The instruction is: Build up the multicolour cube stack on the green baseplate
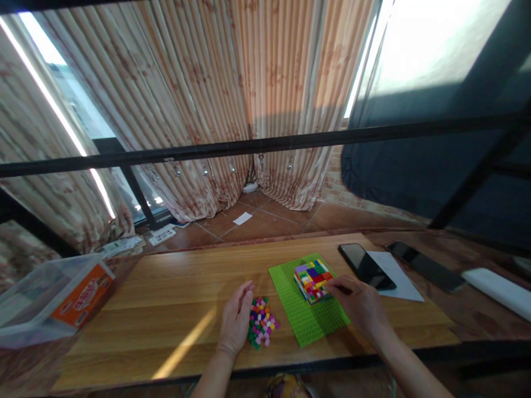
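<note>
1. Bin [29, 298] of clear plastic, with an orange label [85, 296] on its side, stands at the left end of the table; its contents cannot be made out.
2. The wooden table [178, 293] has visible grain and a slanting strip of sunlight near its front edge. On its right side, a black phone [367, 266] overlaps a white sheet [404, 279]. Farther right lie a dark, flat device [427, 265] and a long white object [498, 290].
3. Beyond are a black rail [249, 146], patterned curtains [199, 83] and a dark blue cloth [415, 155] at the right. A white card [243, 218] lies on the reddish tiled floor [269, 213], with papers [122, 246] at the left.
4. The brick block [312, 282] sits on the upper part of a green studded baseplate [313, 326], right of the table's middle. It is low and roughly square, its top a patchwork of red, yellow, blue, green, white and lilac.
5. Small loose bricks [262, 323], pink, purple, green, orange and white among them, are heaped left of the baseplate.
6. The left hand [236, 320] is open beside the heap, fingers extended and close together.
7. The right hand [332, 283] has its thumb and fingers pinched together at the block's right edge; whether a brick is between them cannot be told.
</note>
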`<state>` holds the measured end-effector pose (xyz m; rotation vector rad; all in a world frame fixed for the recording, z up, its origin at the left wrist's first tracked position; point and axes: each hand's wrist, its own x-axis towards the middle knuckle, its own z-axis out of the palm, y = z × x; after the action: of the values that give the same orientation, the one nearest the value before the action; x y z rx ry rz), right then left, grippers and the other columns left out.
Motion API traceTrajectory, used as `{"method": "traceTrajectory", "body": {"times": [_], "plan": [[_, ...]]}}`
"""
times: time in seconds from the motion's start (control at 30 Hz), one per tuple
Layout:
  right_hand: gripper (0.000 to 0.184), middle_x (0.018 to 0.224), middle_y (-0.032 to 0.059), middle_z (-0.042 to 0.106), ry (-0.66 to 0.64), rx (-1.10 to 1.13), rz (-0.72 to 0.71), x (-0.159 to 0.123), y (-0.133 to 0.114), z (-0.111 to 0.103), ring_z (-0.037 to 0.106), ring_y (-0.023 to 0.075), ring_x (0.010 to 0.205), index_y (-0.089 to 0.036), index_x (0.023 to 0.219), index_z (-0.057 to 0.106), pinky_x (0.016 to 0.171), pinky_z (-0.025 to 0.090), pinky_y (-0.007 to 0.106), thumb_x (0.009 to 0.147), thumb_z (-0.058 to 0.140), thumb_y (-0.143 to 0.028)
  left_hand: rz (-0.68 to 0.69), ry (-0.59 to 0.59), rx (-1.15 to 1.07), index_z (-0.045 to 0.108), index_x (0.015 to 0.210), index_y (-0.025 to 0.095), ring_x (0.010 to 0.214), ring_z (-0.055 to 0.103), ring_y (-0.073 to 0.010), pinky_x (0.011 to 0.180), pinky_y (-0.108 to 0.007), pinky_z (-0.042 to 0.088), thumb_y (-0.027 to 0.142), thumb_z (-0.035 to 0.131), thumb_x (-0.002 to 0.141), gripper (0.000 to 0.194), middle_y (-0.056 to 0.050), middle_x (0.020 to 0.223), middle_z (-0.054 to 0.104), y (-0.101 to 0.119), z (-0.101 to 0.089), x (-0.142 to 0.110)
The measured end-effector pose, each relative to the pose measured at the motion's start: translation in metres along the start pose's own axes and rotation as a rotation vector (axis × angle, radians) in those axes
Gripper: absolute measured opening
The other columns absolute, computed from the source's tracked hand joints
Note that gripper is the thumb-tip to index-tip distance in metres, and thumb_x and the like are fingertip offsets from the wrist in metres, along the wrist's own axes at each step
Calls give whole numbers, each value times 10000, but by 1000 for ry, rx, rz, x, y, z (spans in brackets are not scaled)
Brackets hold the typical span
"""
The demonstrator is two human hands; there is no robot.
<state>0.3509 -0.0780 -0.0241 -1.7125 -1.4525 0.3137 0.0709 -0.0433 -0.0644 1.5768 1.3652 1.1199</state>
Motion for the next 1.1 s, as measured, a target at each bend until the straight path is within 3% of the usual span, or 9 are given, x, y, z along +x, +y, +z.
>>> {"method": "traceTrajectory", "body": {"times": [0.17, 0.37, 0.5, 0.83, 1.1], "plan": [[189, 817, 11, 693, -16, 44, -87, -15, -17, 4, 640, 170, 747, -252, 767, 684, 698, 467, 270, 812, 542, -367, 7, 9, 0, 595, 1149, 199, 1113, 572, -208, 1001, -368, 397, 424, 443, 880, 382, -71, 1157, 650, 3, 1, -1], [215, 802, 26, 656, -409, 70, -268, -45, -48, 46, 617, 154, 751, -239, 809, 679, 694, 456, 249, 862, 470, -233, 14, 19, -18, 604, 1135, 193, 1085, 586, -206, 979, -366, 416, 407, 455, 877, 366, -72, 1130, 661, 7, 1, -2], [200, 807, 9, 631, -523, 45, -297, -54, -57, 67, 601, 140, 754, -257, 810, 689, 714, 445, 236, 847, 503, -194, 18, 23, -21, 602, 1131, 182, 1070, 591, -203, 970, -369, 424, 388, 449, 880, 359, -80, 1121, 663, 8, 2, -3], [153, 863, 24, 600, -543, -90, -289, -56, -55, 83, 574, 160, 831, -235, 853, 670, 767, 435, 254, 842, 526, -186, 16, 20, -31, 602, 1127, 176, 1057, 597, -199, 958, -358, 436, 379, 460, 877, 351, -83, 1117, 664, 10, 2, -3], [203, 890, 25, 597, -529, -198, -393, -57, -54, 86, 561, 164, 854, -244, 854, 638, 760, 437, 260, 896, 443, -208, 24, 20, -46, 598, 1140, 188, 1061, 598, -203, 959, -373, 437, 395, 441, 888, 362, -81, 1111, 667, 6, 2, -3]]}}
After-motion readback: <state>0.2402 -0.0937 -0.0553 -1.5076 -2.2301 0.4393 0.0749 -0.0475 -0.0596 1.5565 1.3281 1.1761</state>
